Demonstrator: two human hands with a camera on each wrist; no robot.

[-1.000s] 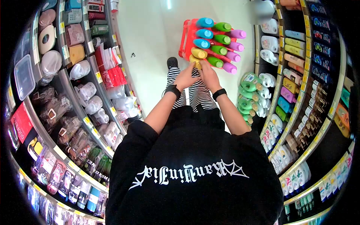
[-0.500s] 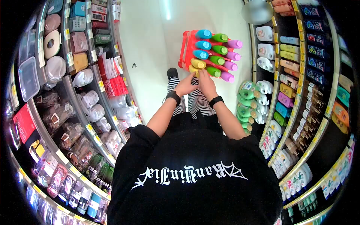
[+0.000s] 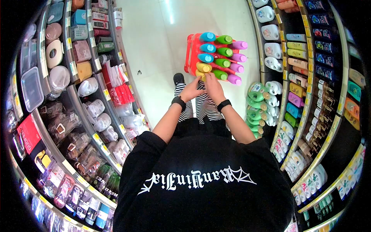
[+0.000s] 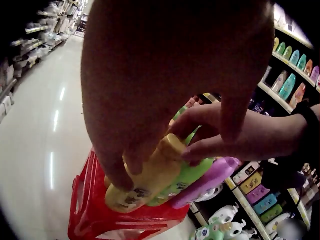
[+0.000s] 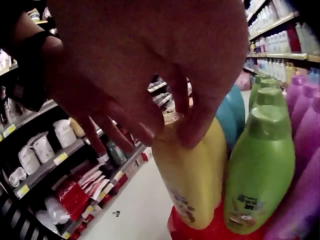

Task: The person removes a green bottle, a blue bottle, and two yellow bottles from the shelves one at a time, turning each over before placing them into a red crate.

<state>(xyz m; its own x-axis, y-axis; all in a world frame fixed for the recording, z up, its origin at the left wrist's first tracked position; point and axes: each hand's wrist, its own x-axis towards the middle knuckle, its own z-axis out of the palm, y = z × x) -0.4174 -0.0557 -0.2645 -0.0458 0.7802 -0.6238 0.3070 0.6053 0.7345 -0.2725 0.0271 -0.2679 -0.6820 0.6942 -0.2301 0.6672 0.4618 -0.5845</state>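
Observation:
A yellow bottle [image 5: 195, 175] stands upright at the near corner of a red basket [image 4: 90, 200]. My right hand [image 3: 215, 88] pinches it at the cap from above. My left hand [image 3: 192, 89] is at its other side, fingertips on the upper body and near the cap. The two hands almost meet over the bottle. Close beside it stand more yellow bottles [image 3: 203, 67], blue bottles [image 3: 208, 48], green bottles [image 5: 260, 170] and purple bottles [image 3: 237, 57], in rows by colour. In the head view my fingers hide most of the held bottle.
The basket sits on the pale aisle floor [image 3: 154, 46], just ahead of my striped legs. Shelves of containers and bagged goods [image 3: 87, 87] line the left. On the right are shelves of bottles [image 3: 296, 91], with green-capped jugs [image 3: 257, 104] low near my right arm.
The basket and its bottles sit slightly lower in the head view as the camera tilts. Both hands stay at the same yellow bottle with hardly any movement.

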